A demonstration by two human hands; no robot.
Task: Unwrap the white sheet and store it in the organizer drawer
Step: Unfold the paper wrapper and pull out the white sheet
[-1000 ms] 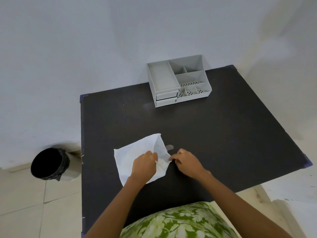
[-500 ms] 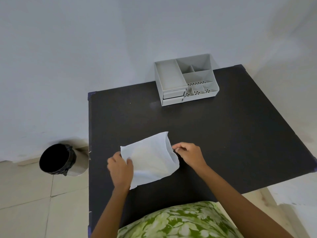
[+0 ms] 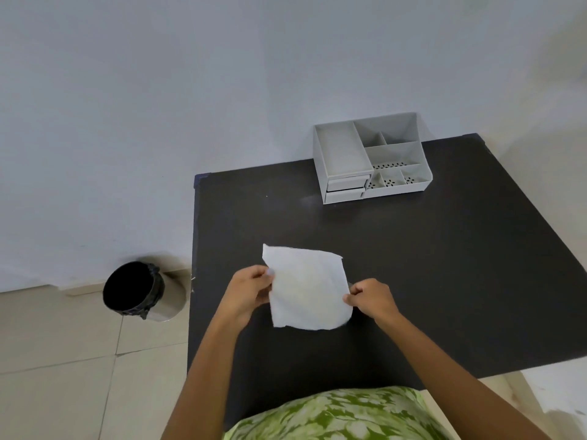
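The white sheet (image 3: 308, 289) is spread out, roughly square, over the near middle of the black table (image 3: 444, 265). My left hand (image 3: 249, 290) pinches its left edge and my right hand (image 3: 371, 298) pinches its right edge. The grey organizer (image 3: 370, 160) stands at the table's far edge against the wall, with open compartments on top and two shut drawers (image 3: 346, 188) at its front left.
A black-lined waste bin (image 3: 139, 290) stands on the tiled floor to the left of the table. The pale wall runs right behind the table. A green patterned garment fills the bottom of the view.
The sheet has gone from partly folded to spread flat between my hands. My left hand moved to its left edge and my right hand holds the right edge. The view shifted left.
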